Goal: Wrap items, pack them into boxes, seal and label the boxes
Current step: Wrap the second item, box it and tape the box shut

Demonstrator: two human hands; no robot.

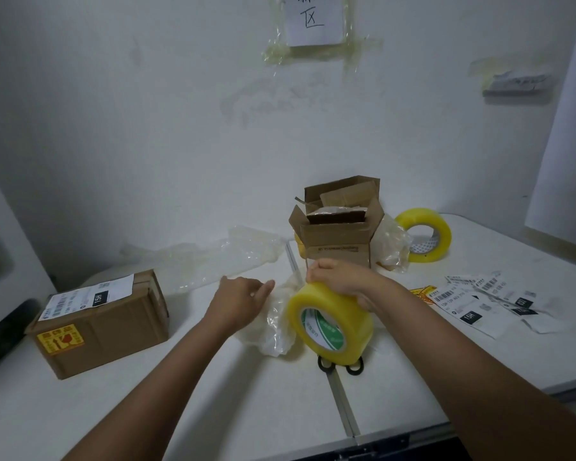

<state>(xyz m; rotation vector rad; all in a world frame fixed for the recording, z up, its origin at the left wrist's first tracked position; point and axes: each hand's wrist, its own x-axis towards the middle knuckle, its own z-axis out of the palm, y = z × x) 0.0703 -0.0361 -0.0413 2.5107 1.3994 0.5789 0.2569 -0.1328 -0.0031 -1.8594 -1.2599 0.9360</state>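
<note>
Right hand (338, 282) grips tape roll (330, 322) over tabletop (213, 394). Left hand (243, 299) fingers relaxed, apparently touching wrapped item (273, 331). Open box (338, 227) behind; sealed box (103, 319) left.

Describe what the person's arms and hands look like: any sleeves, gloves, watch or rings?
Both forearms are bare right up to the frame's bottom edge, no sleeves showing. The left hand and right hand wear no gloves. No watch, wristband or ring is visible.

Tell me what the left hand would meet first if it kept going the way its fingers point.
Probably the plastic-wrapped bundle just past the left hand; beyond that, the tape roll the right hand grips. Depth is unclear.
</note>
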